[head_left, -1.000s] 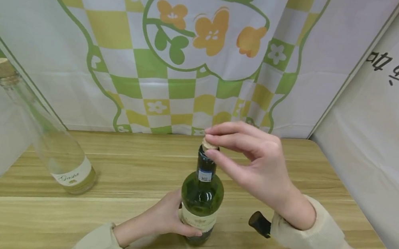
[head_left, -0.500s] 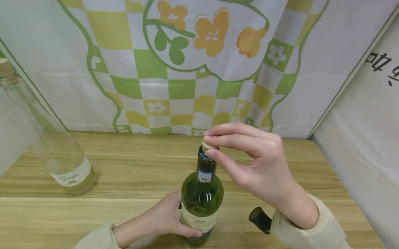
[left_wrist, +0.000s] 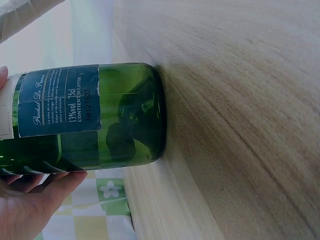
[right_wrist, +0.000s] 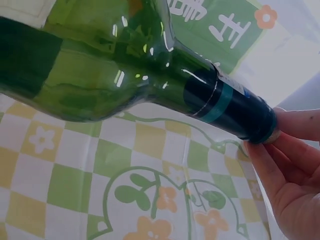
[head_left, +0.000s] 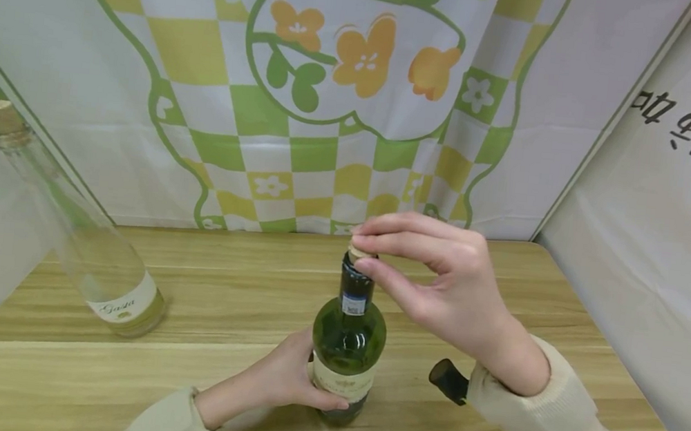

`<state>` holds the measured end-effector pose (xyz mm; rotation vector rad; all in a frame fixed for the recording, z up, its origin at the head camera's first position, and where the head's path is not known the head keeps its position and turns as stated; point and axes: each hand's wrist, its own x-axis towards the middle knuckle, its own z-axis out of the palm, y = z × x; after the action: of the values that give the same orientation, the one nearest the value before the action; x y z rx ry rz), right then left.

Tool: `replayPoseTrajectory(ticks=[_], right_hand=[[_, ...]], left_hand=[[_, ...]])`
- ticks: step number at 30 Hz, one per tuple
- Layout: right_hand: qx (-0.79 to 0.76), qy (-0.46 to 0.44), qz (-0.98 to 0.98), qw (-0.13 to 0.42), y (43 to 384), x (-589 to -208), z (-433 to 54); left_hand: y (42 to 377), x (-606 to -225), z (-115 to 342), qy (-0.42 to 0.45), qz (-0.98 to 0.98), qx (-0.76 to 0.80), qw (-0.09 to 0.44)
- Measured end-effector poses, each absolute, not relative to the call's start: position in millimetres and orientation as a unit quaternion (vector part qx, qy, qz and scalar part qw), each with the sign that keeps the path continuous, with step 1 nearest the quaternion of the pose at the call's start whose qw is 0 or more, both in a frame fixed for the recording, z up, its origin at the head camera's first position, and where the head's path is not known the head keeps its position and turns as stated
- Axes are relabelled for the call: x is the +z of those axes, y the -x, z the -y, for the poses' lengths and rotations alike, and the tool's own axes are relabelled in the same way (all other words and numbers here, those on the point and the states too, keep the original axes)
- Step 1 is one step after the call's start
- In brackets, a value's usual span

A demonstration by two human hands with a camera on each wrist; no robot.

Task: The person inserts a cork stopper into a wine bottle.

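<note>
A green wine bottle (head_left: 349, 337) stands upright on the wooden table, with a cream label and a dark wrap round its neck. My left hand (head_left: 283, 376) grips its lower body from the left; in the left wrist view the fingers curl behind the green glass (left_wrist: 131, 115). At the mouth, my right hand (head_left: 440, 273) pinches a cork (head_left: 357, 252) between thumb and fingers. Part of the cork shows above the rim. In the right wrist view, the right hand's fingertips surround the end of the dark bottle neck (right_wrist: 232, 107), and only a sliver of cork is visible.
A tall clear bottle (head_left: 93, 240) with its own cork (head_left: 0, 116) stands on the left. A dark stub-shaped object (head_left: 449, 381) lies partly hidden by the right sleeve. Behind the wooden table (head_left: 229, 260) hangs a checked, flowered cloth (head_left: 300, 162).
Both hands keep their hold on the bottle and cork. Beyond a very slight shift of the whole view, little differs.
</note>
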<state>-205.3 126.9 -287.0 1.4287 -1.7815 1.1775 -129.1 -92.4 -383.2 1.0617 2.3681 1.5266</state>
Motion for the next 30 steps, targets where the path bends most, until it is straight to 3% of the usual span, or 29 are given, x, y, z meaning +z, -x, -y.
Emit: replayPoseTrajectory(ticks=[4,7,30], right_hand=[[0.5,-0.506,0.66,0.242,141,-219,-105],[0.535,-0.478,0.667,0.2,124,-206,-101],[0.561,-0.425,0.71,-0.012,140,-285,-125]], left_hand=[[128,-383,92,-0.351,-0.786,0.505,0.062],[128,-383,92,-0.35,-0.785,0.507,0.064],[129,-383,92,-0.338,-0.782,0.516,0.087]])
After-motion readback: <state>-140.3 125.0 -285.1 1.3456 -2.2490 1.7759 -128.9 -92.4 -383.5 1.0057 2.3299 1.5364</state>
